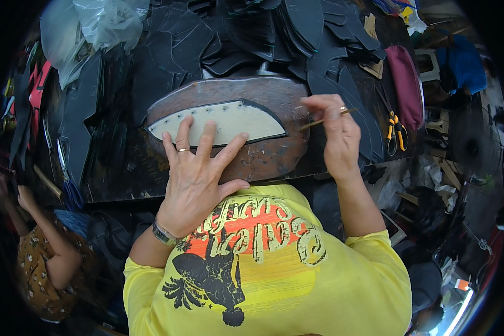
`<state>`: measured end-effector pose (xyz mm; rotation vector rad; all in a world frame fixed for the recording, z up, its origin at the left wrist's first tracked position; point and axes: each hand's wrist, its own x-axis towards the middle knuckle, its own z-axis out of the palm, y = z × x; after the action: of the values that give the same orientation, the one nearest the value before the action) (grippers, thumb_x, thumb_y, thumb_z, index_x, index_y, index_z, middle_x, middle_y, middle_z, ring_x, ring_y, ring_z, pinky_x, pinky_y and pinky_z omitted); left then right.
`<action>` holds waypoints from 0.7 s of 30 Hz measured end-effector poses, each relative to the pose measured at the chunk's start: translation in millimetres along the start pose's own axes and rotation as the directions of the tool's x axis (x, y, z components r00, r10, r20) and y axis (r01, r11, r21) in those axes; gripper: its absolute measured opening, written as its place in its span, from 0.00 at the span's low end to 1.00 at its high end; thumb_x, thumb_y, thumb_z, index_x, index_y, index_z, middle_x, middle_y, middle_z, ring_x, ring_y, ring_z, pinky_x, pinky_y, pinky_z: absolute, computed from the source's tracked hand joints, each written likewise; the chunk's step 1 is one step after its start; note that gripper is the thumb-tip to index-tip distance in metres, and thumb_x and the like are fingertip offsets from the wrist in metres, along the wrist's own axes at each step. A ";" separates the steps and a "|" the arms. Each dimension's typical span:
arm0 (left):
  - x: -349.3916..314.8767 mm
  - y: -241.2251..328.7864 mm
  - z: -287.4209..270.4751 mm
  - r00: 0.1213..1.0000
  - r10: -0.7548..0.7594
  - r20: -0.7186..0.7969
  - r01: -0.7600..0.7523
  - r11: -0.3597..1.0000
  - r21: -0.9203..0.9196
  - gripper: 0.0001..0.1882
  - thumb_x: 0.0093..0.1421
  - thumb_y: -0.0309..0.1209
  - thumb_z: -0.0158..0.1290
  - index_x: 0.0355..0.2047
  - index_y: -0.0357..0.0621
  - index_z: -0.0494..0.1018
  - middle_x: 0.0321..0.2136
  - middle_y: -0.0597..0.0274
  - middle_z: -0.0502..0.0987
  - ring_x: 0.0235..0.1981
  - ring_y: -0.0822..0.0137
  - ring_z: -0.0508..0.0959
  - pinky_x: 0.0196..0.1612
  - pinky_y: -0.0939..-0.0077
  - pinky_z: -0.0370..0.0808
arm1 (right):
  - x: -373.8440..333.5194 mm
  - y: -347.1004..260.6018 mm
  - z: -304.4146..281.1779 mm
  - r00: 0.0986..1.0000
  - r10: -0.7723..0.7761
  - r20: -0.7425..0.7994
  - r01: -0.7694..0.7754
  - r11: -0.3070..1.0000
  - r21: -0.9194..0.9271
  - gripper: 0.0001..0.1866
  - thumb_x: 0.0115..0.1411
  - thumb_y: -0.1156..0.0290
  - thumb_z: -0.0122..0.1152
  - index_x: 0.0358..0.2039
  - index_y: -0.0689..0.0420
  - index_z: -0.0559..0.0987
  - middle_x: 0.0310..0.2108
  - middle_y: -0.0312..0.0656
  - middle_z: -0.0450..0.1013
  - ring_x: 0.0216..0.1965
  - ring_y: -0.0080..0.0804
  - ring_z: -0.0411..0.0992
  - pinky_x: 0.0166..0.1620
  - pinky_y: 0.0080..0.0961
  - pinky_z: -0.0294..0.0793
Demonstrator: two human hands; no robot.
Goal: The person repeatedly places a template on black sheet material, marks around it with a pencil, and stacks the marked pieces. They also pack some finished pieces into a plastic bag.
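My left hand (199, 165) lies with its fingers spread on a cream-white pattern piece (238, 120) that has a row of small dark holes along its upper edge. Under it is a black sheet piece (257, 104) of similar curved shape, showing as a dark border. Both rest on a worn brown board (271, 159). Off the right edge of the pattern, my right hand (340, 131) is closed on a thin brown stick-like tool (319, 121), held between thumb and fingers. The tool's tip points left, apart from the pattern.
Stacks of black cut pieces (252, 33) cover the far side of the table, with more at the left (78, 117). Orange-handled pliers (396, 133) and a maroon pouch (404, 87) lie at the right. Blue-handled scissors (70, 185) are at the left edge, near another person's arm (53, 241).
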<state>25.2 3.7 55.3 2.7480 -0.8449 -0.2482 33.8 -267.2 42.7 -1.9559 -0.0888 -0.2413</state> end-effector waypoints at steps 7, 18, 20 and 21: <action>11.4 14.1 -6.9 1.000 0.008 0.019 -0.009 0.999 0.045 0.48 0.50 0.58 0.66 0.71 0.77 0.60 0.58 0.44 0.63 0.65 0.28 0.57 0.62 0.23 0.58 | 1.8 4.2 17.2 0.985 0.132 0.111 -0.168 0.883 0.438 0.12 0.75 0.72 0.49 0.52 0.64 0.76 0.46 0.42 0.76 0.46 0.28 0.78 0.50 0.22 0.77; -0.5 3.0 1.5 1.000 0.002 -0.002 -0.003 0.999 -0.034 0.47 0.53 0.58 0.64 0.72 0.69 0.60 0.64 0.43 0.61 0.71 0.33 0.51 0.66 0.23 0.51 | -0.6 6.9 11.8 0.963 -0.256 0.085 0.265 0.957 -0.118 0.06 0.67 0.78 0.59 0.43 0.63 0.78 0.39 0.47 0.75 0.36 0.42 0.77 0.44 0.28 0.76; -5.7 -3.2 4.7 1.000 -0.004 -0.014 0.003 0.999 -0.054 0.46 0.54 0.57 0.64 0.71 0.67 0.61 0.66 0.46 0.60 0.73 0.37 0.48 0.66 0.20 0.46 | -7.6 3.9 10.3 0.975 -0.134 0.177 0.167 0.967 -0.190 0.07 0.65 0.76 0.62 0.43 0.62 0.78 0.37 0.46 0.75 0.33 0.43 0.76 0.39 0.30 0.76; -7.6 -6.5 6.4 0.999 -0.028 -0.023 0.026 0.996 -0.084 0.44 0.55 0.57 0.63 0.71 0.66 0.62 0.67 0.53 0.60 0.74 0.43 0.47 0.66 0.16 0.42 | -10.4 2.5 12.6 0.973 -0.109 0.204 0.154 0.963 -0.220 0.08 0.64 0.75 0.63 0.43 0.61 0.78 0.35 0.46 0.75 0.32 0.44 0.76 0.37 0.31 0.76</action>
<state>21.0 12.0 47.9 2.6802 -0.7742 -0.2492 25.7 -256.0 33.6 -2.2087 -0.3305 -0.1560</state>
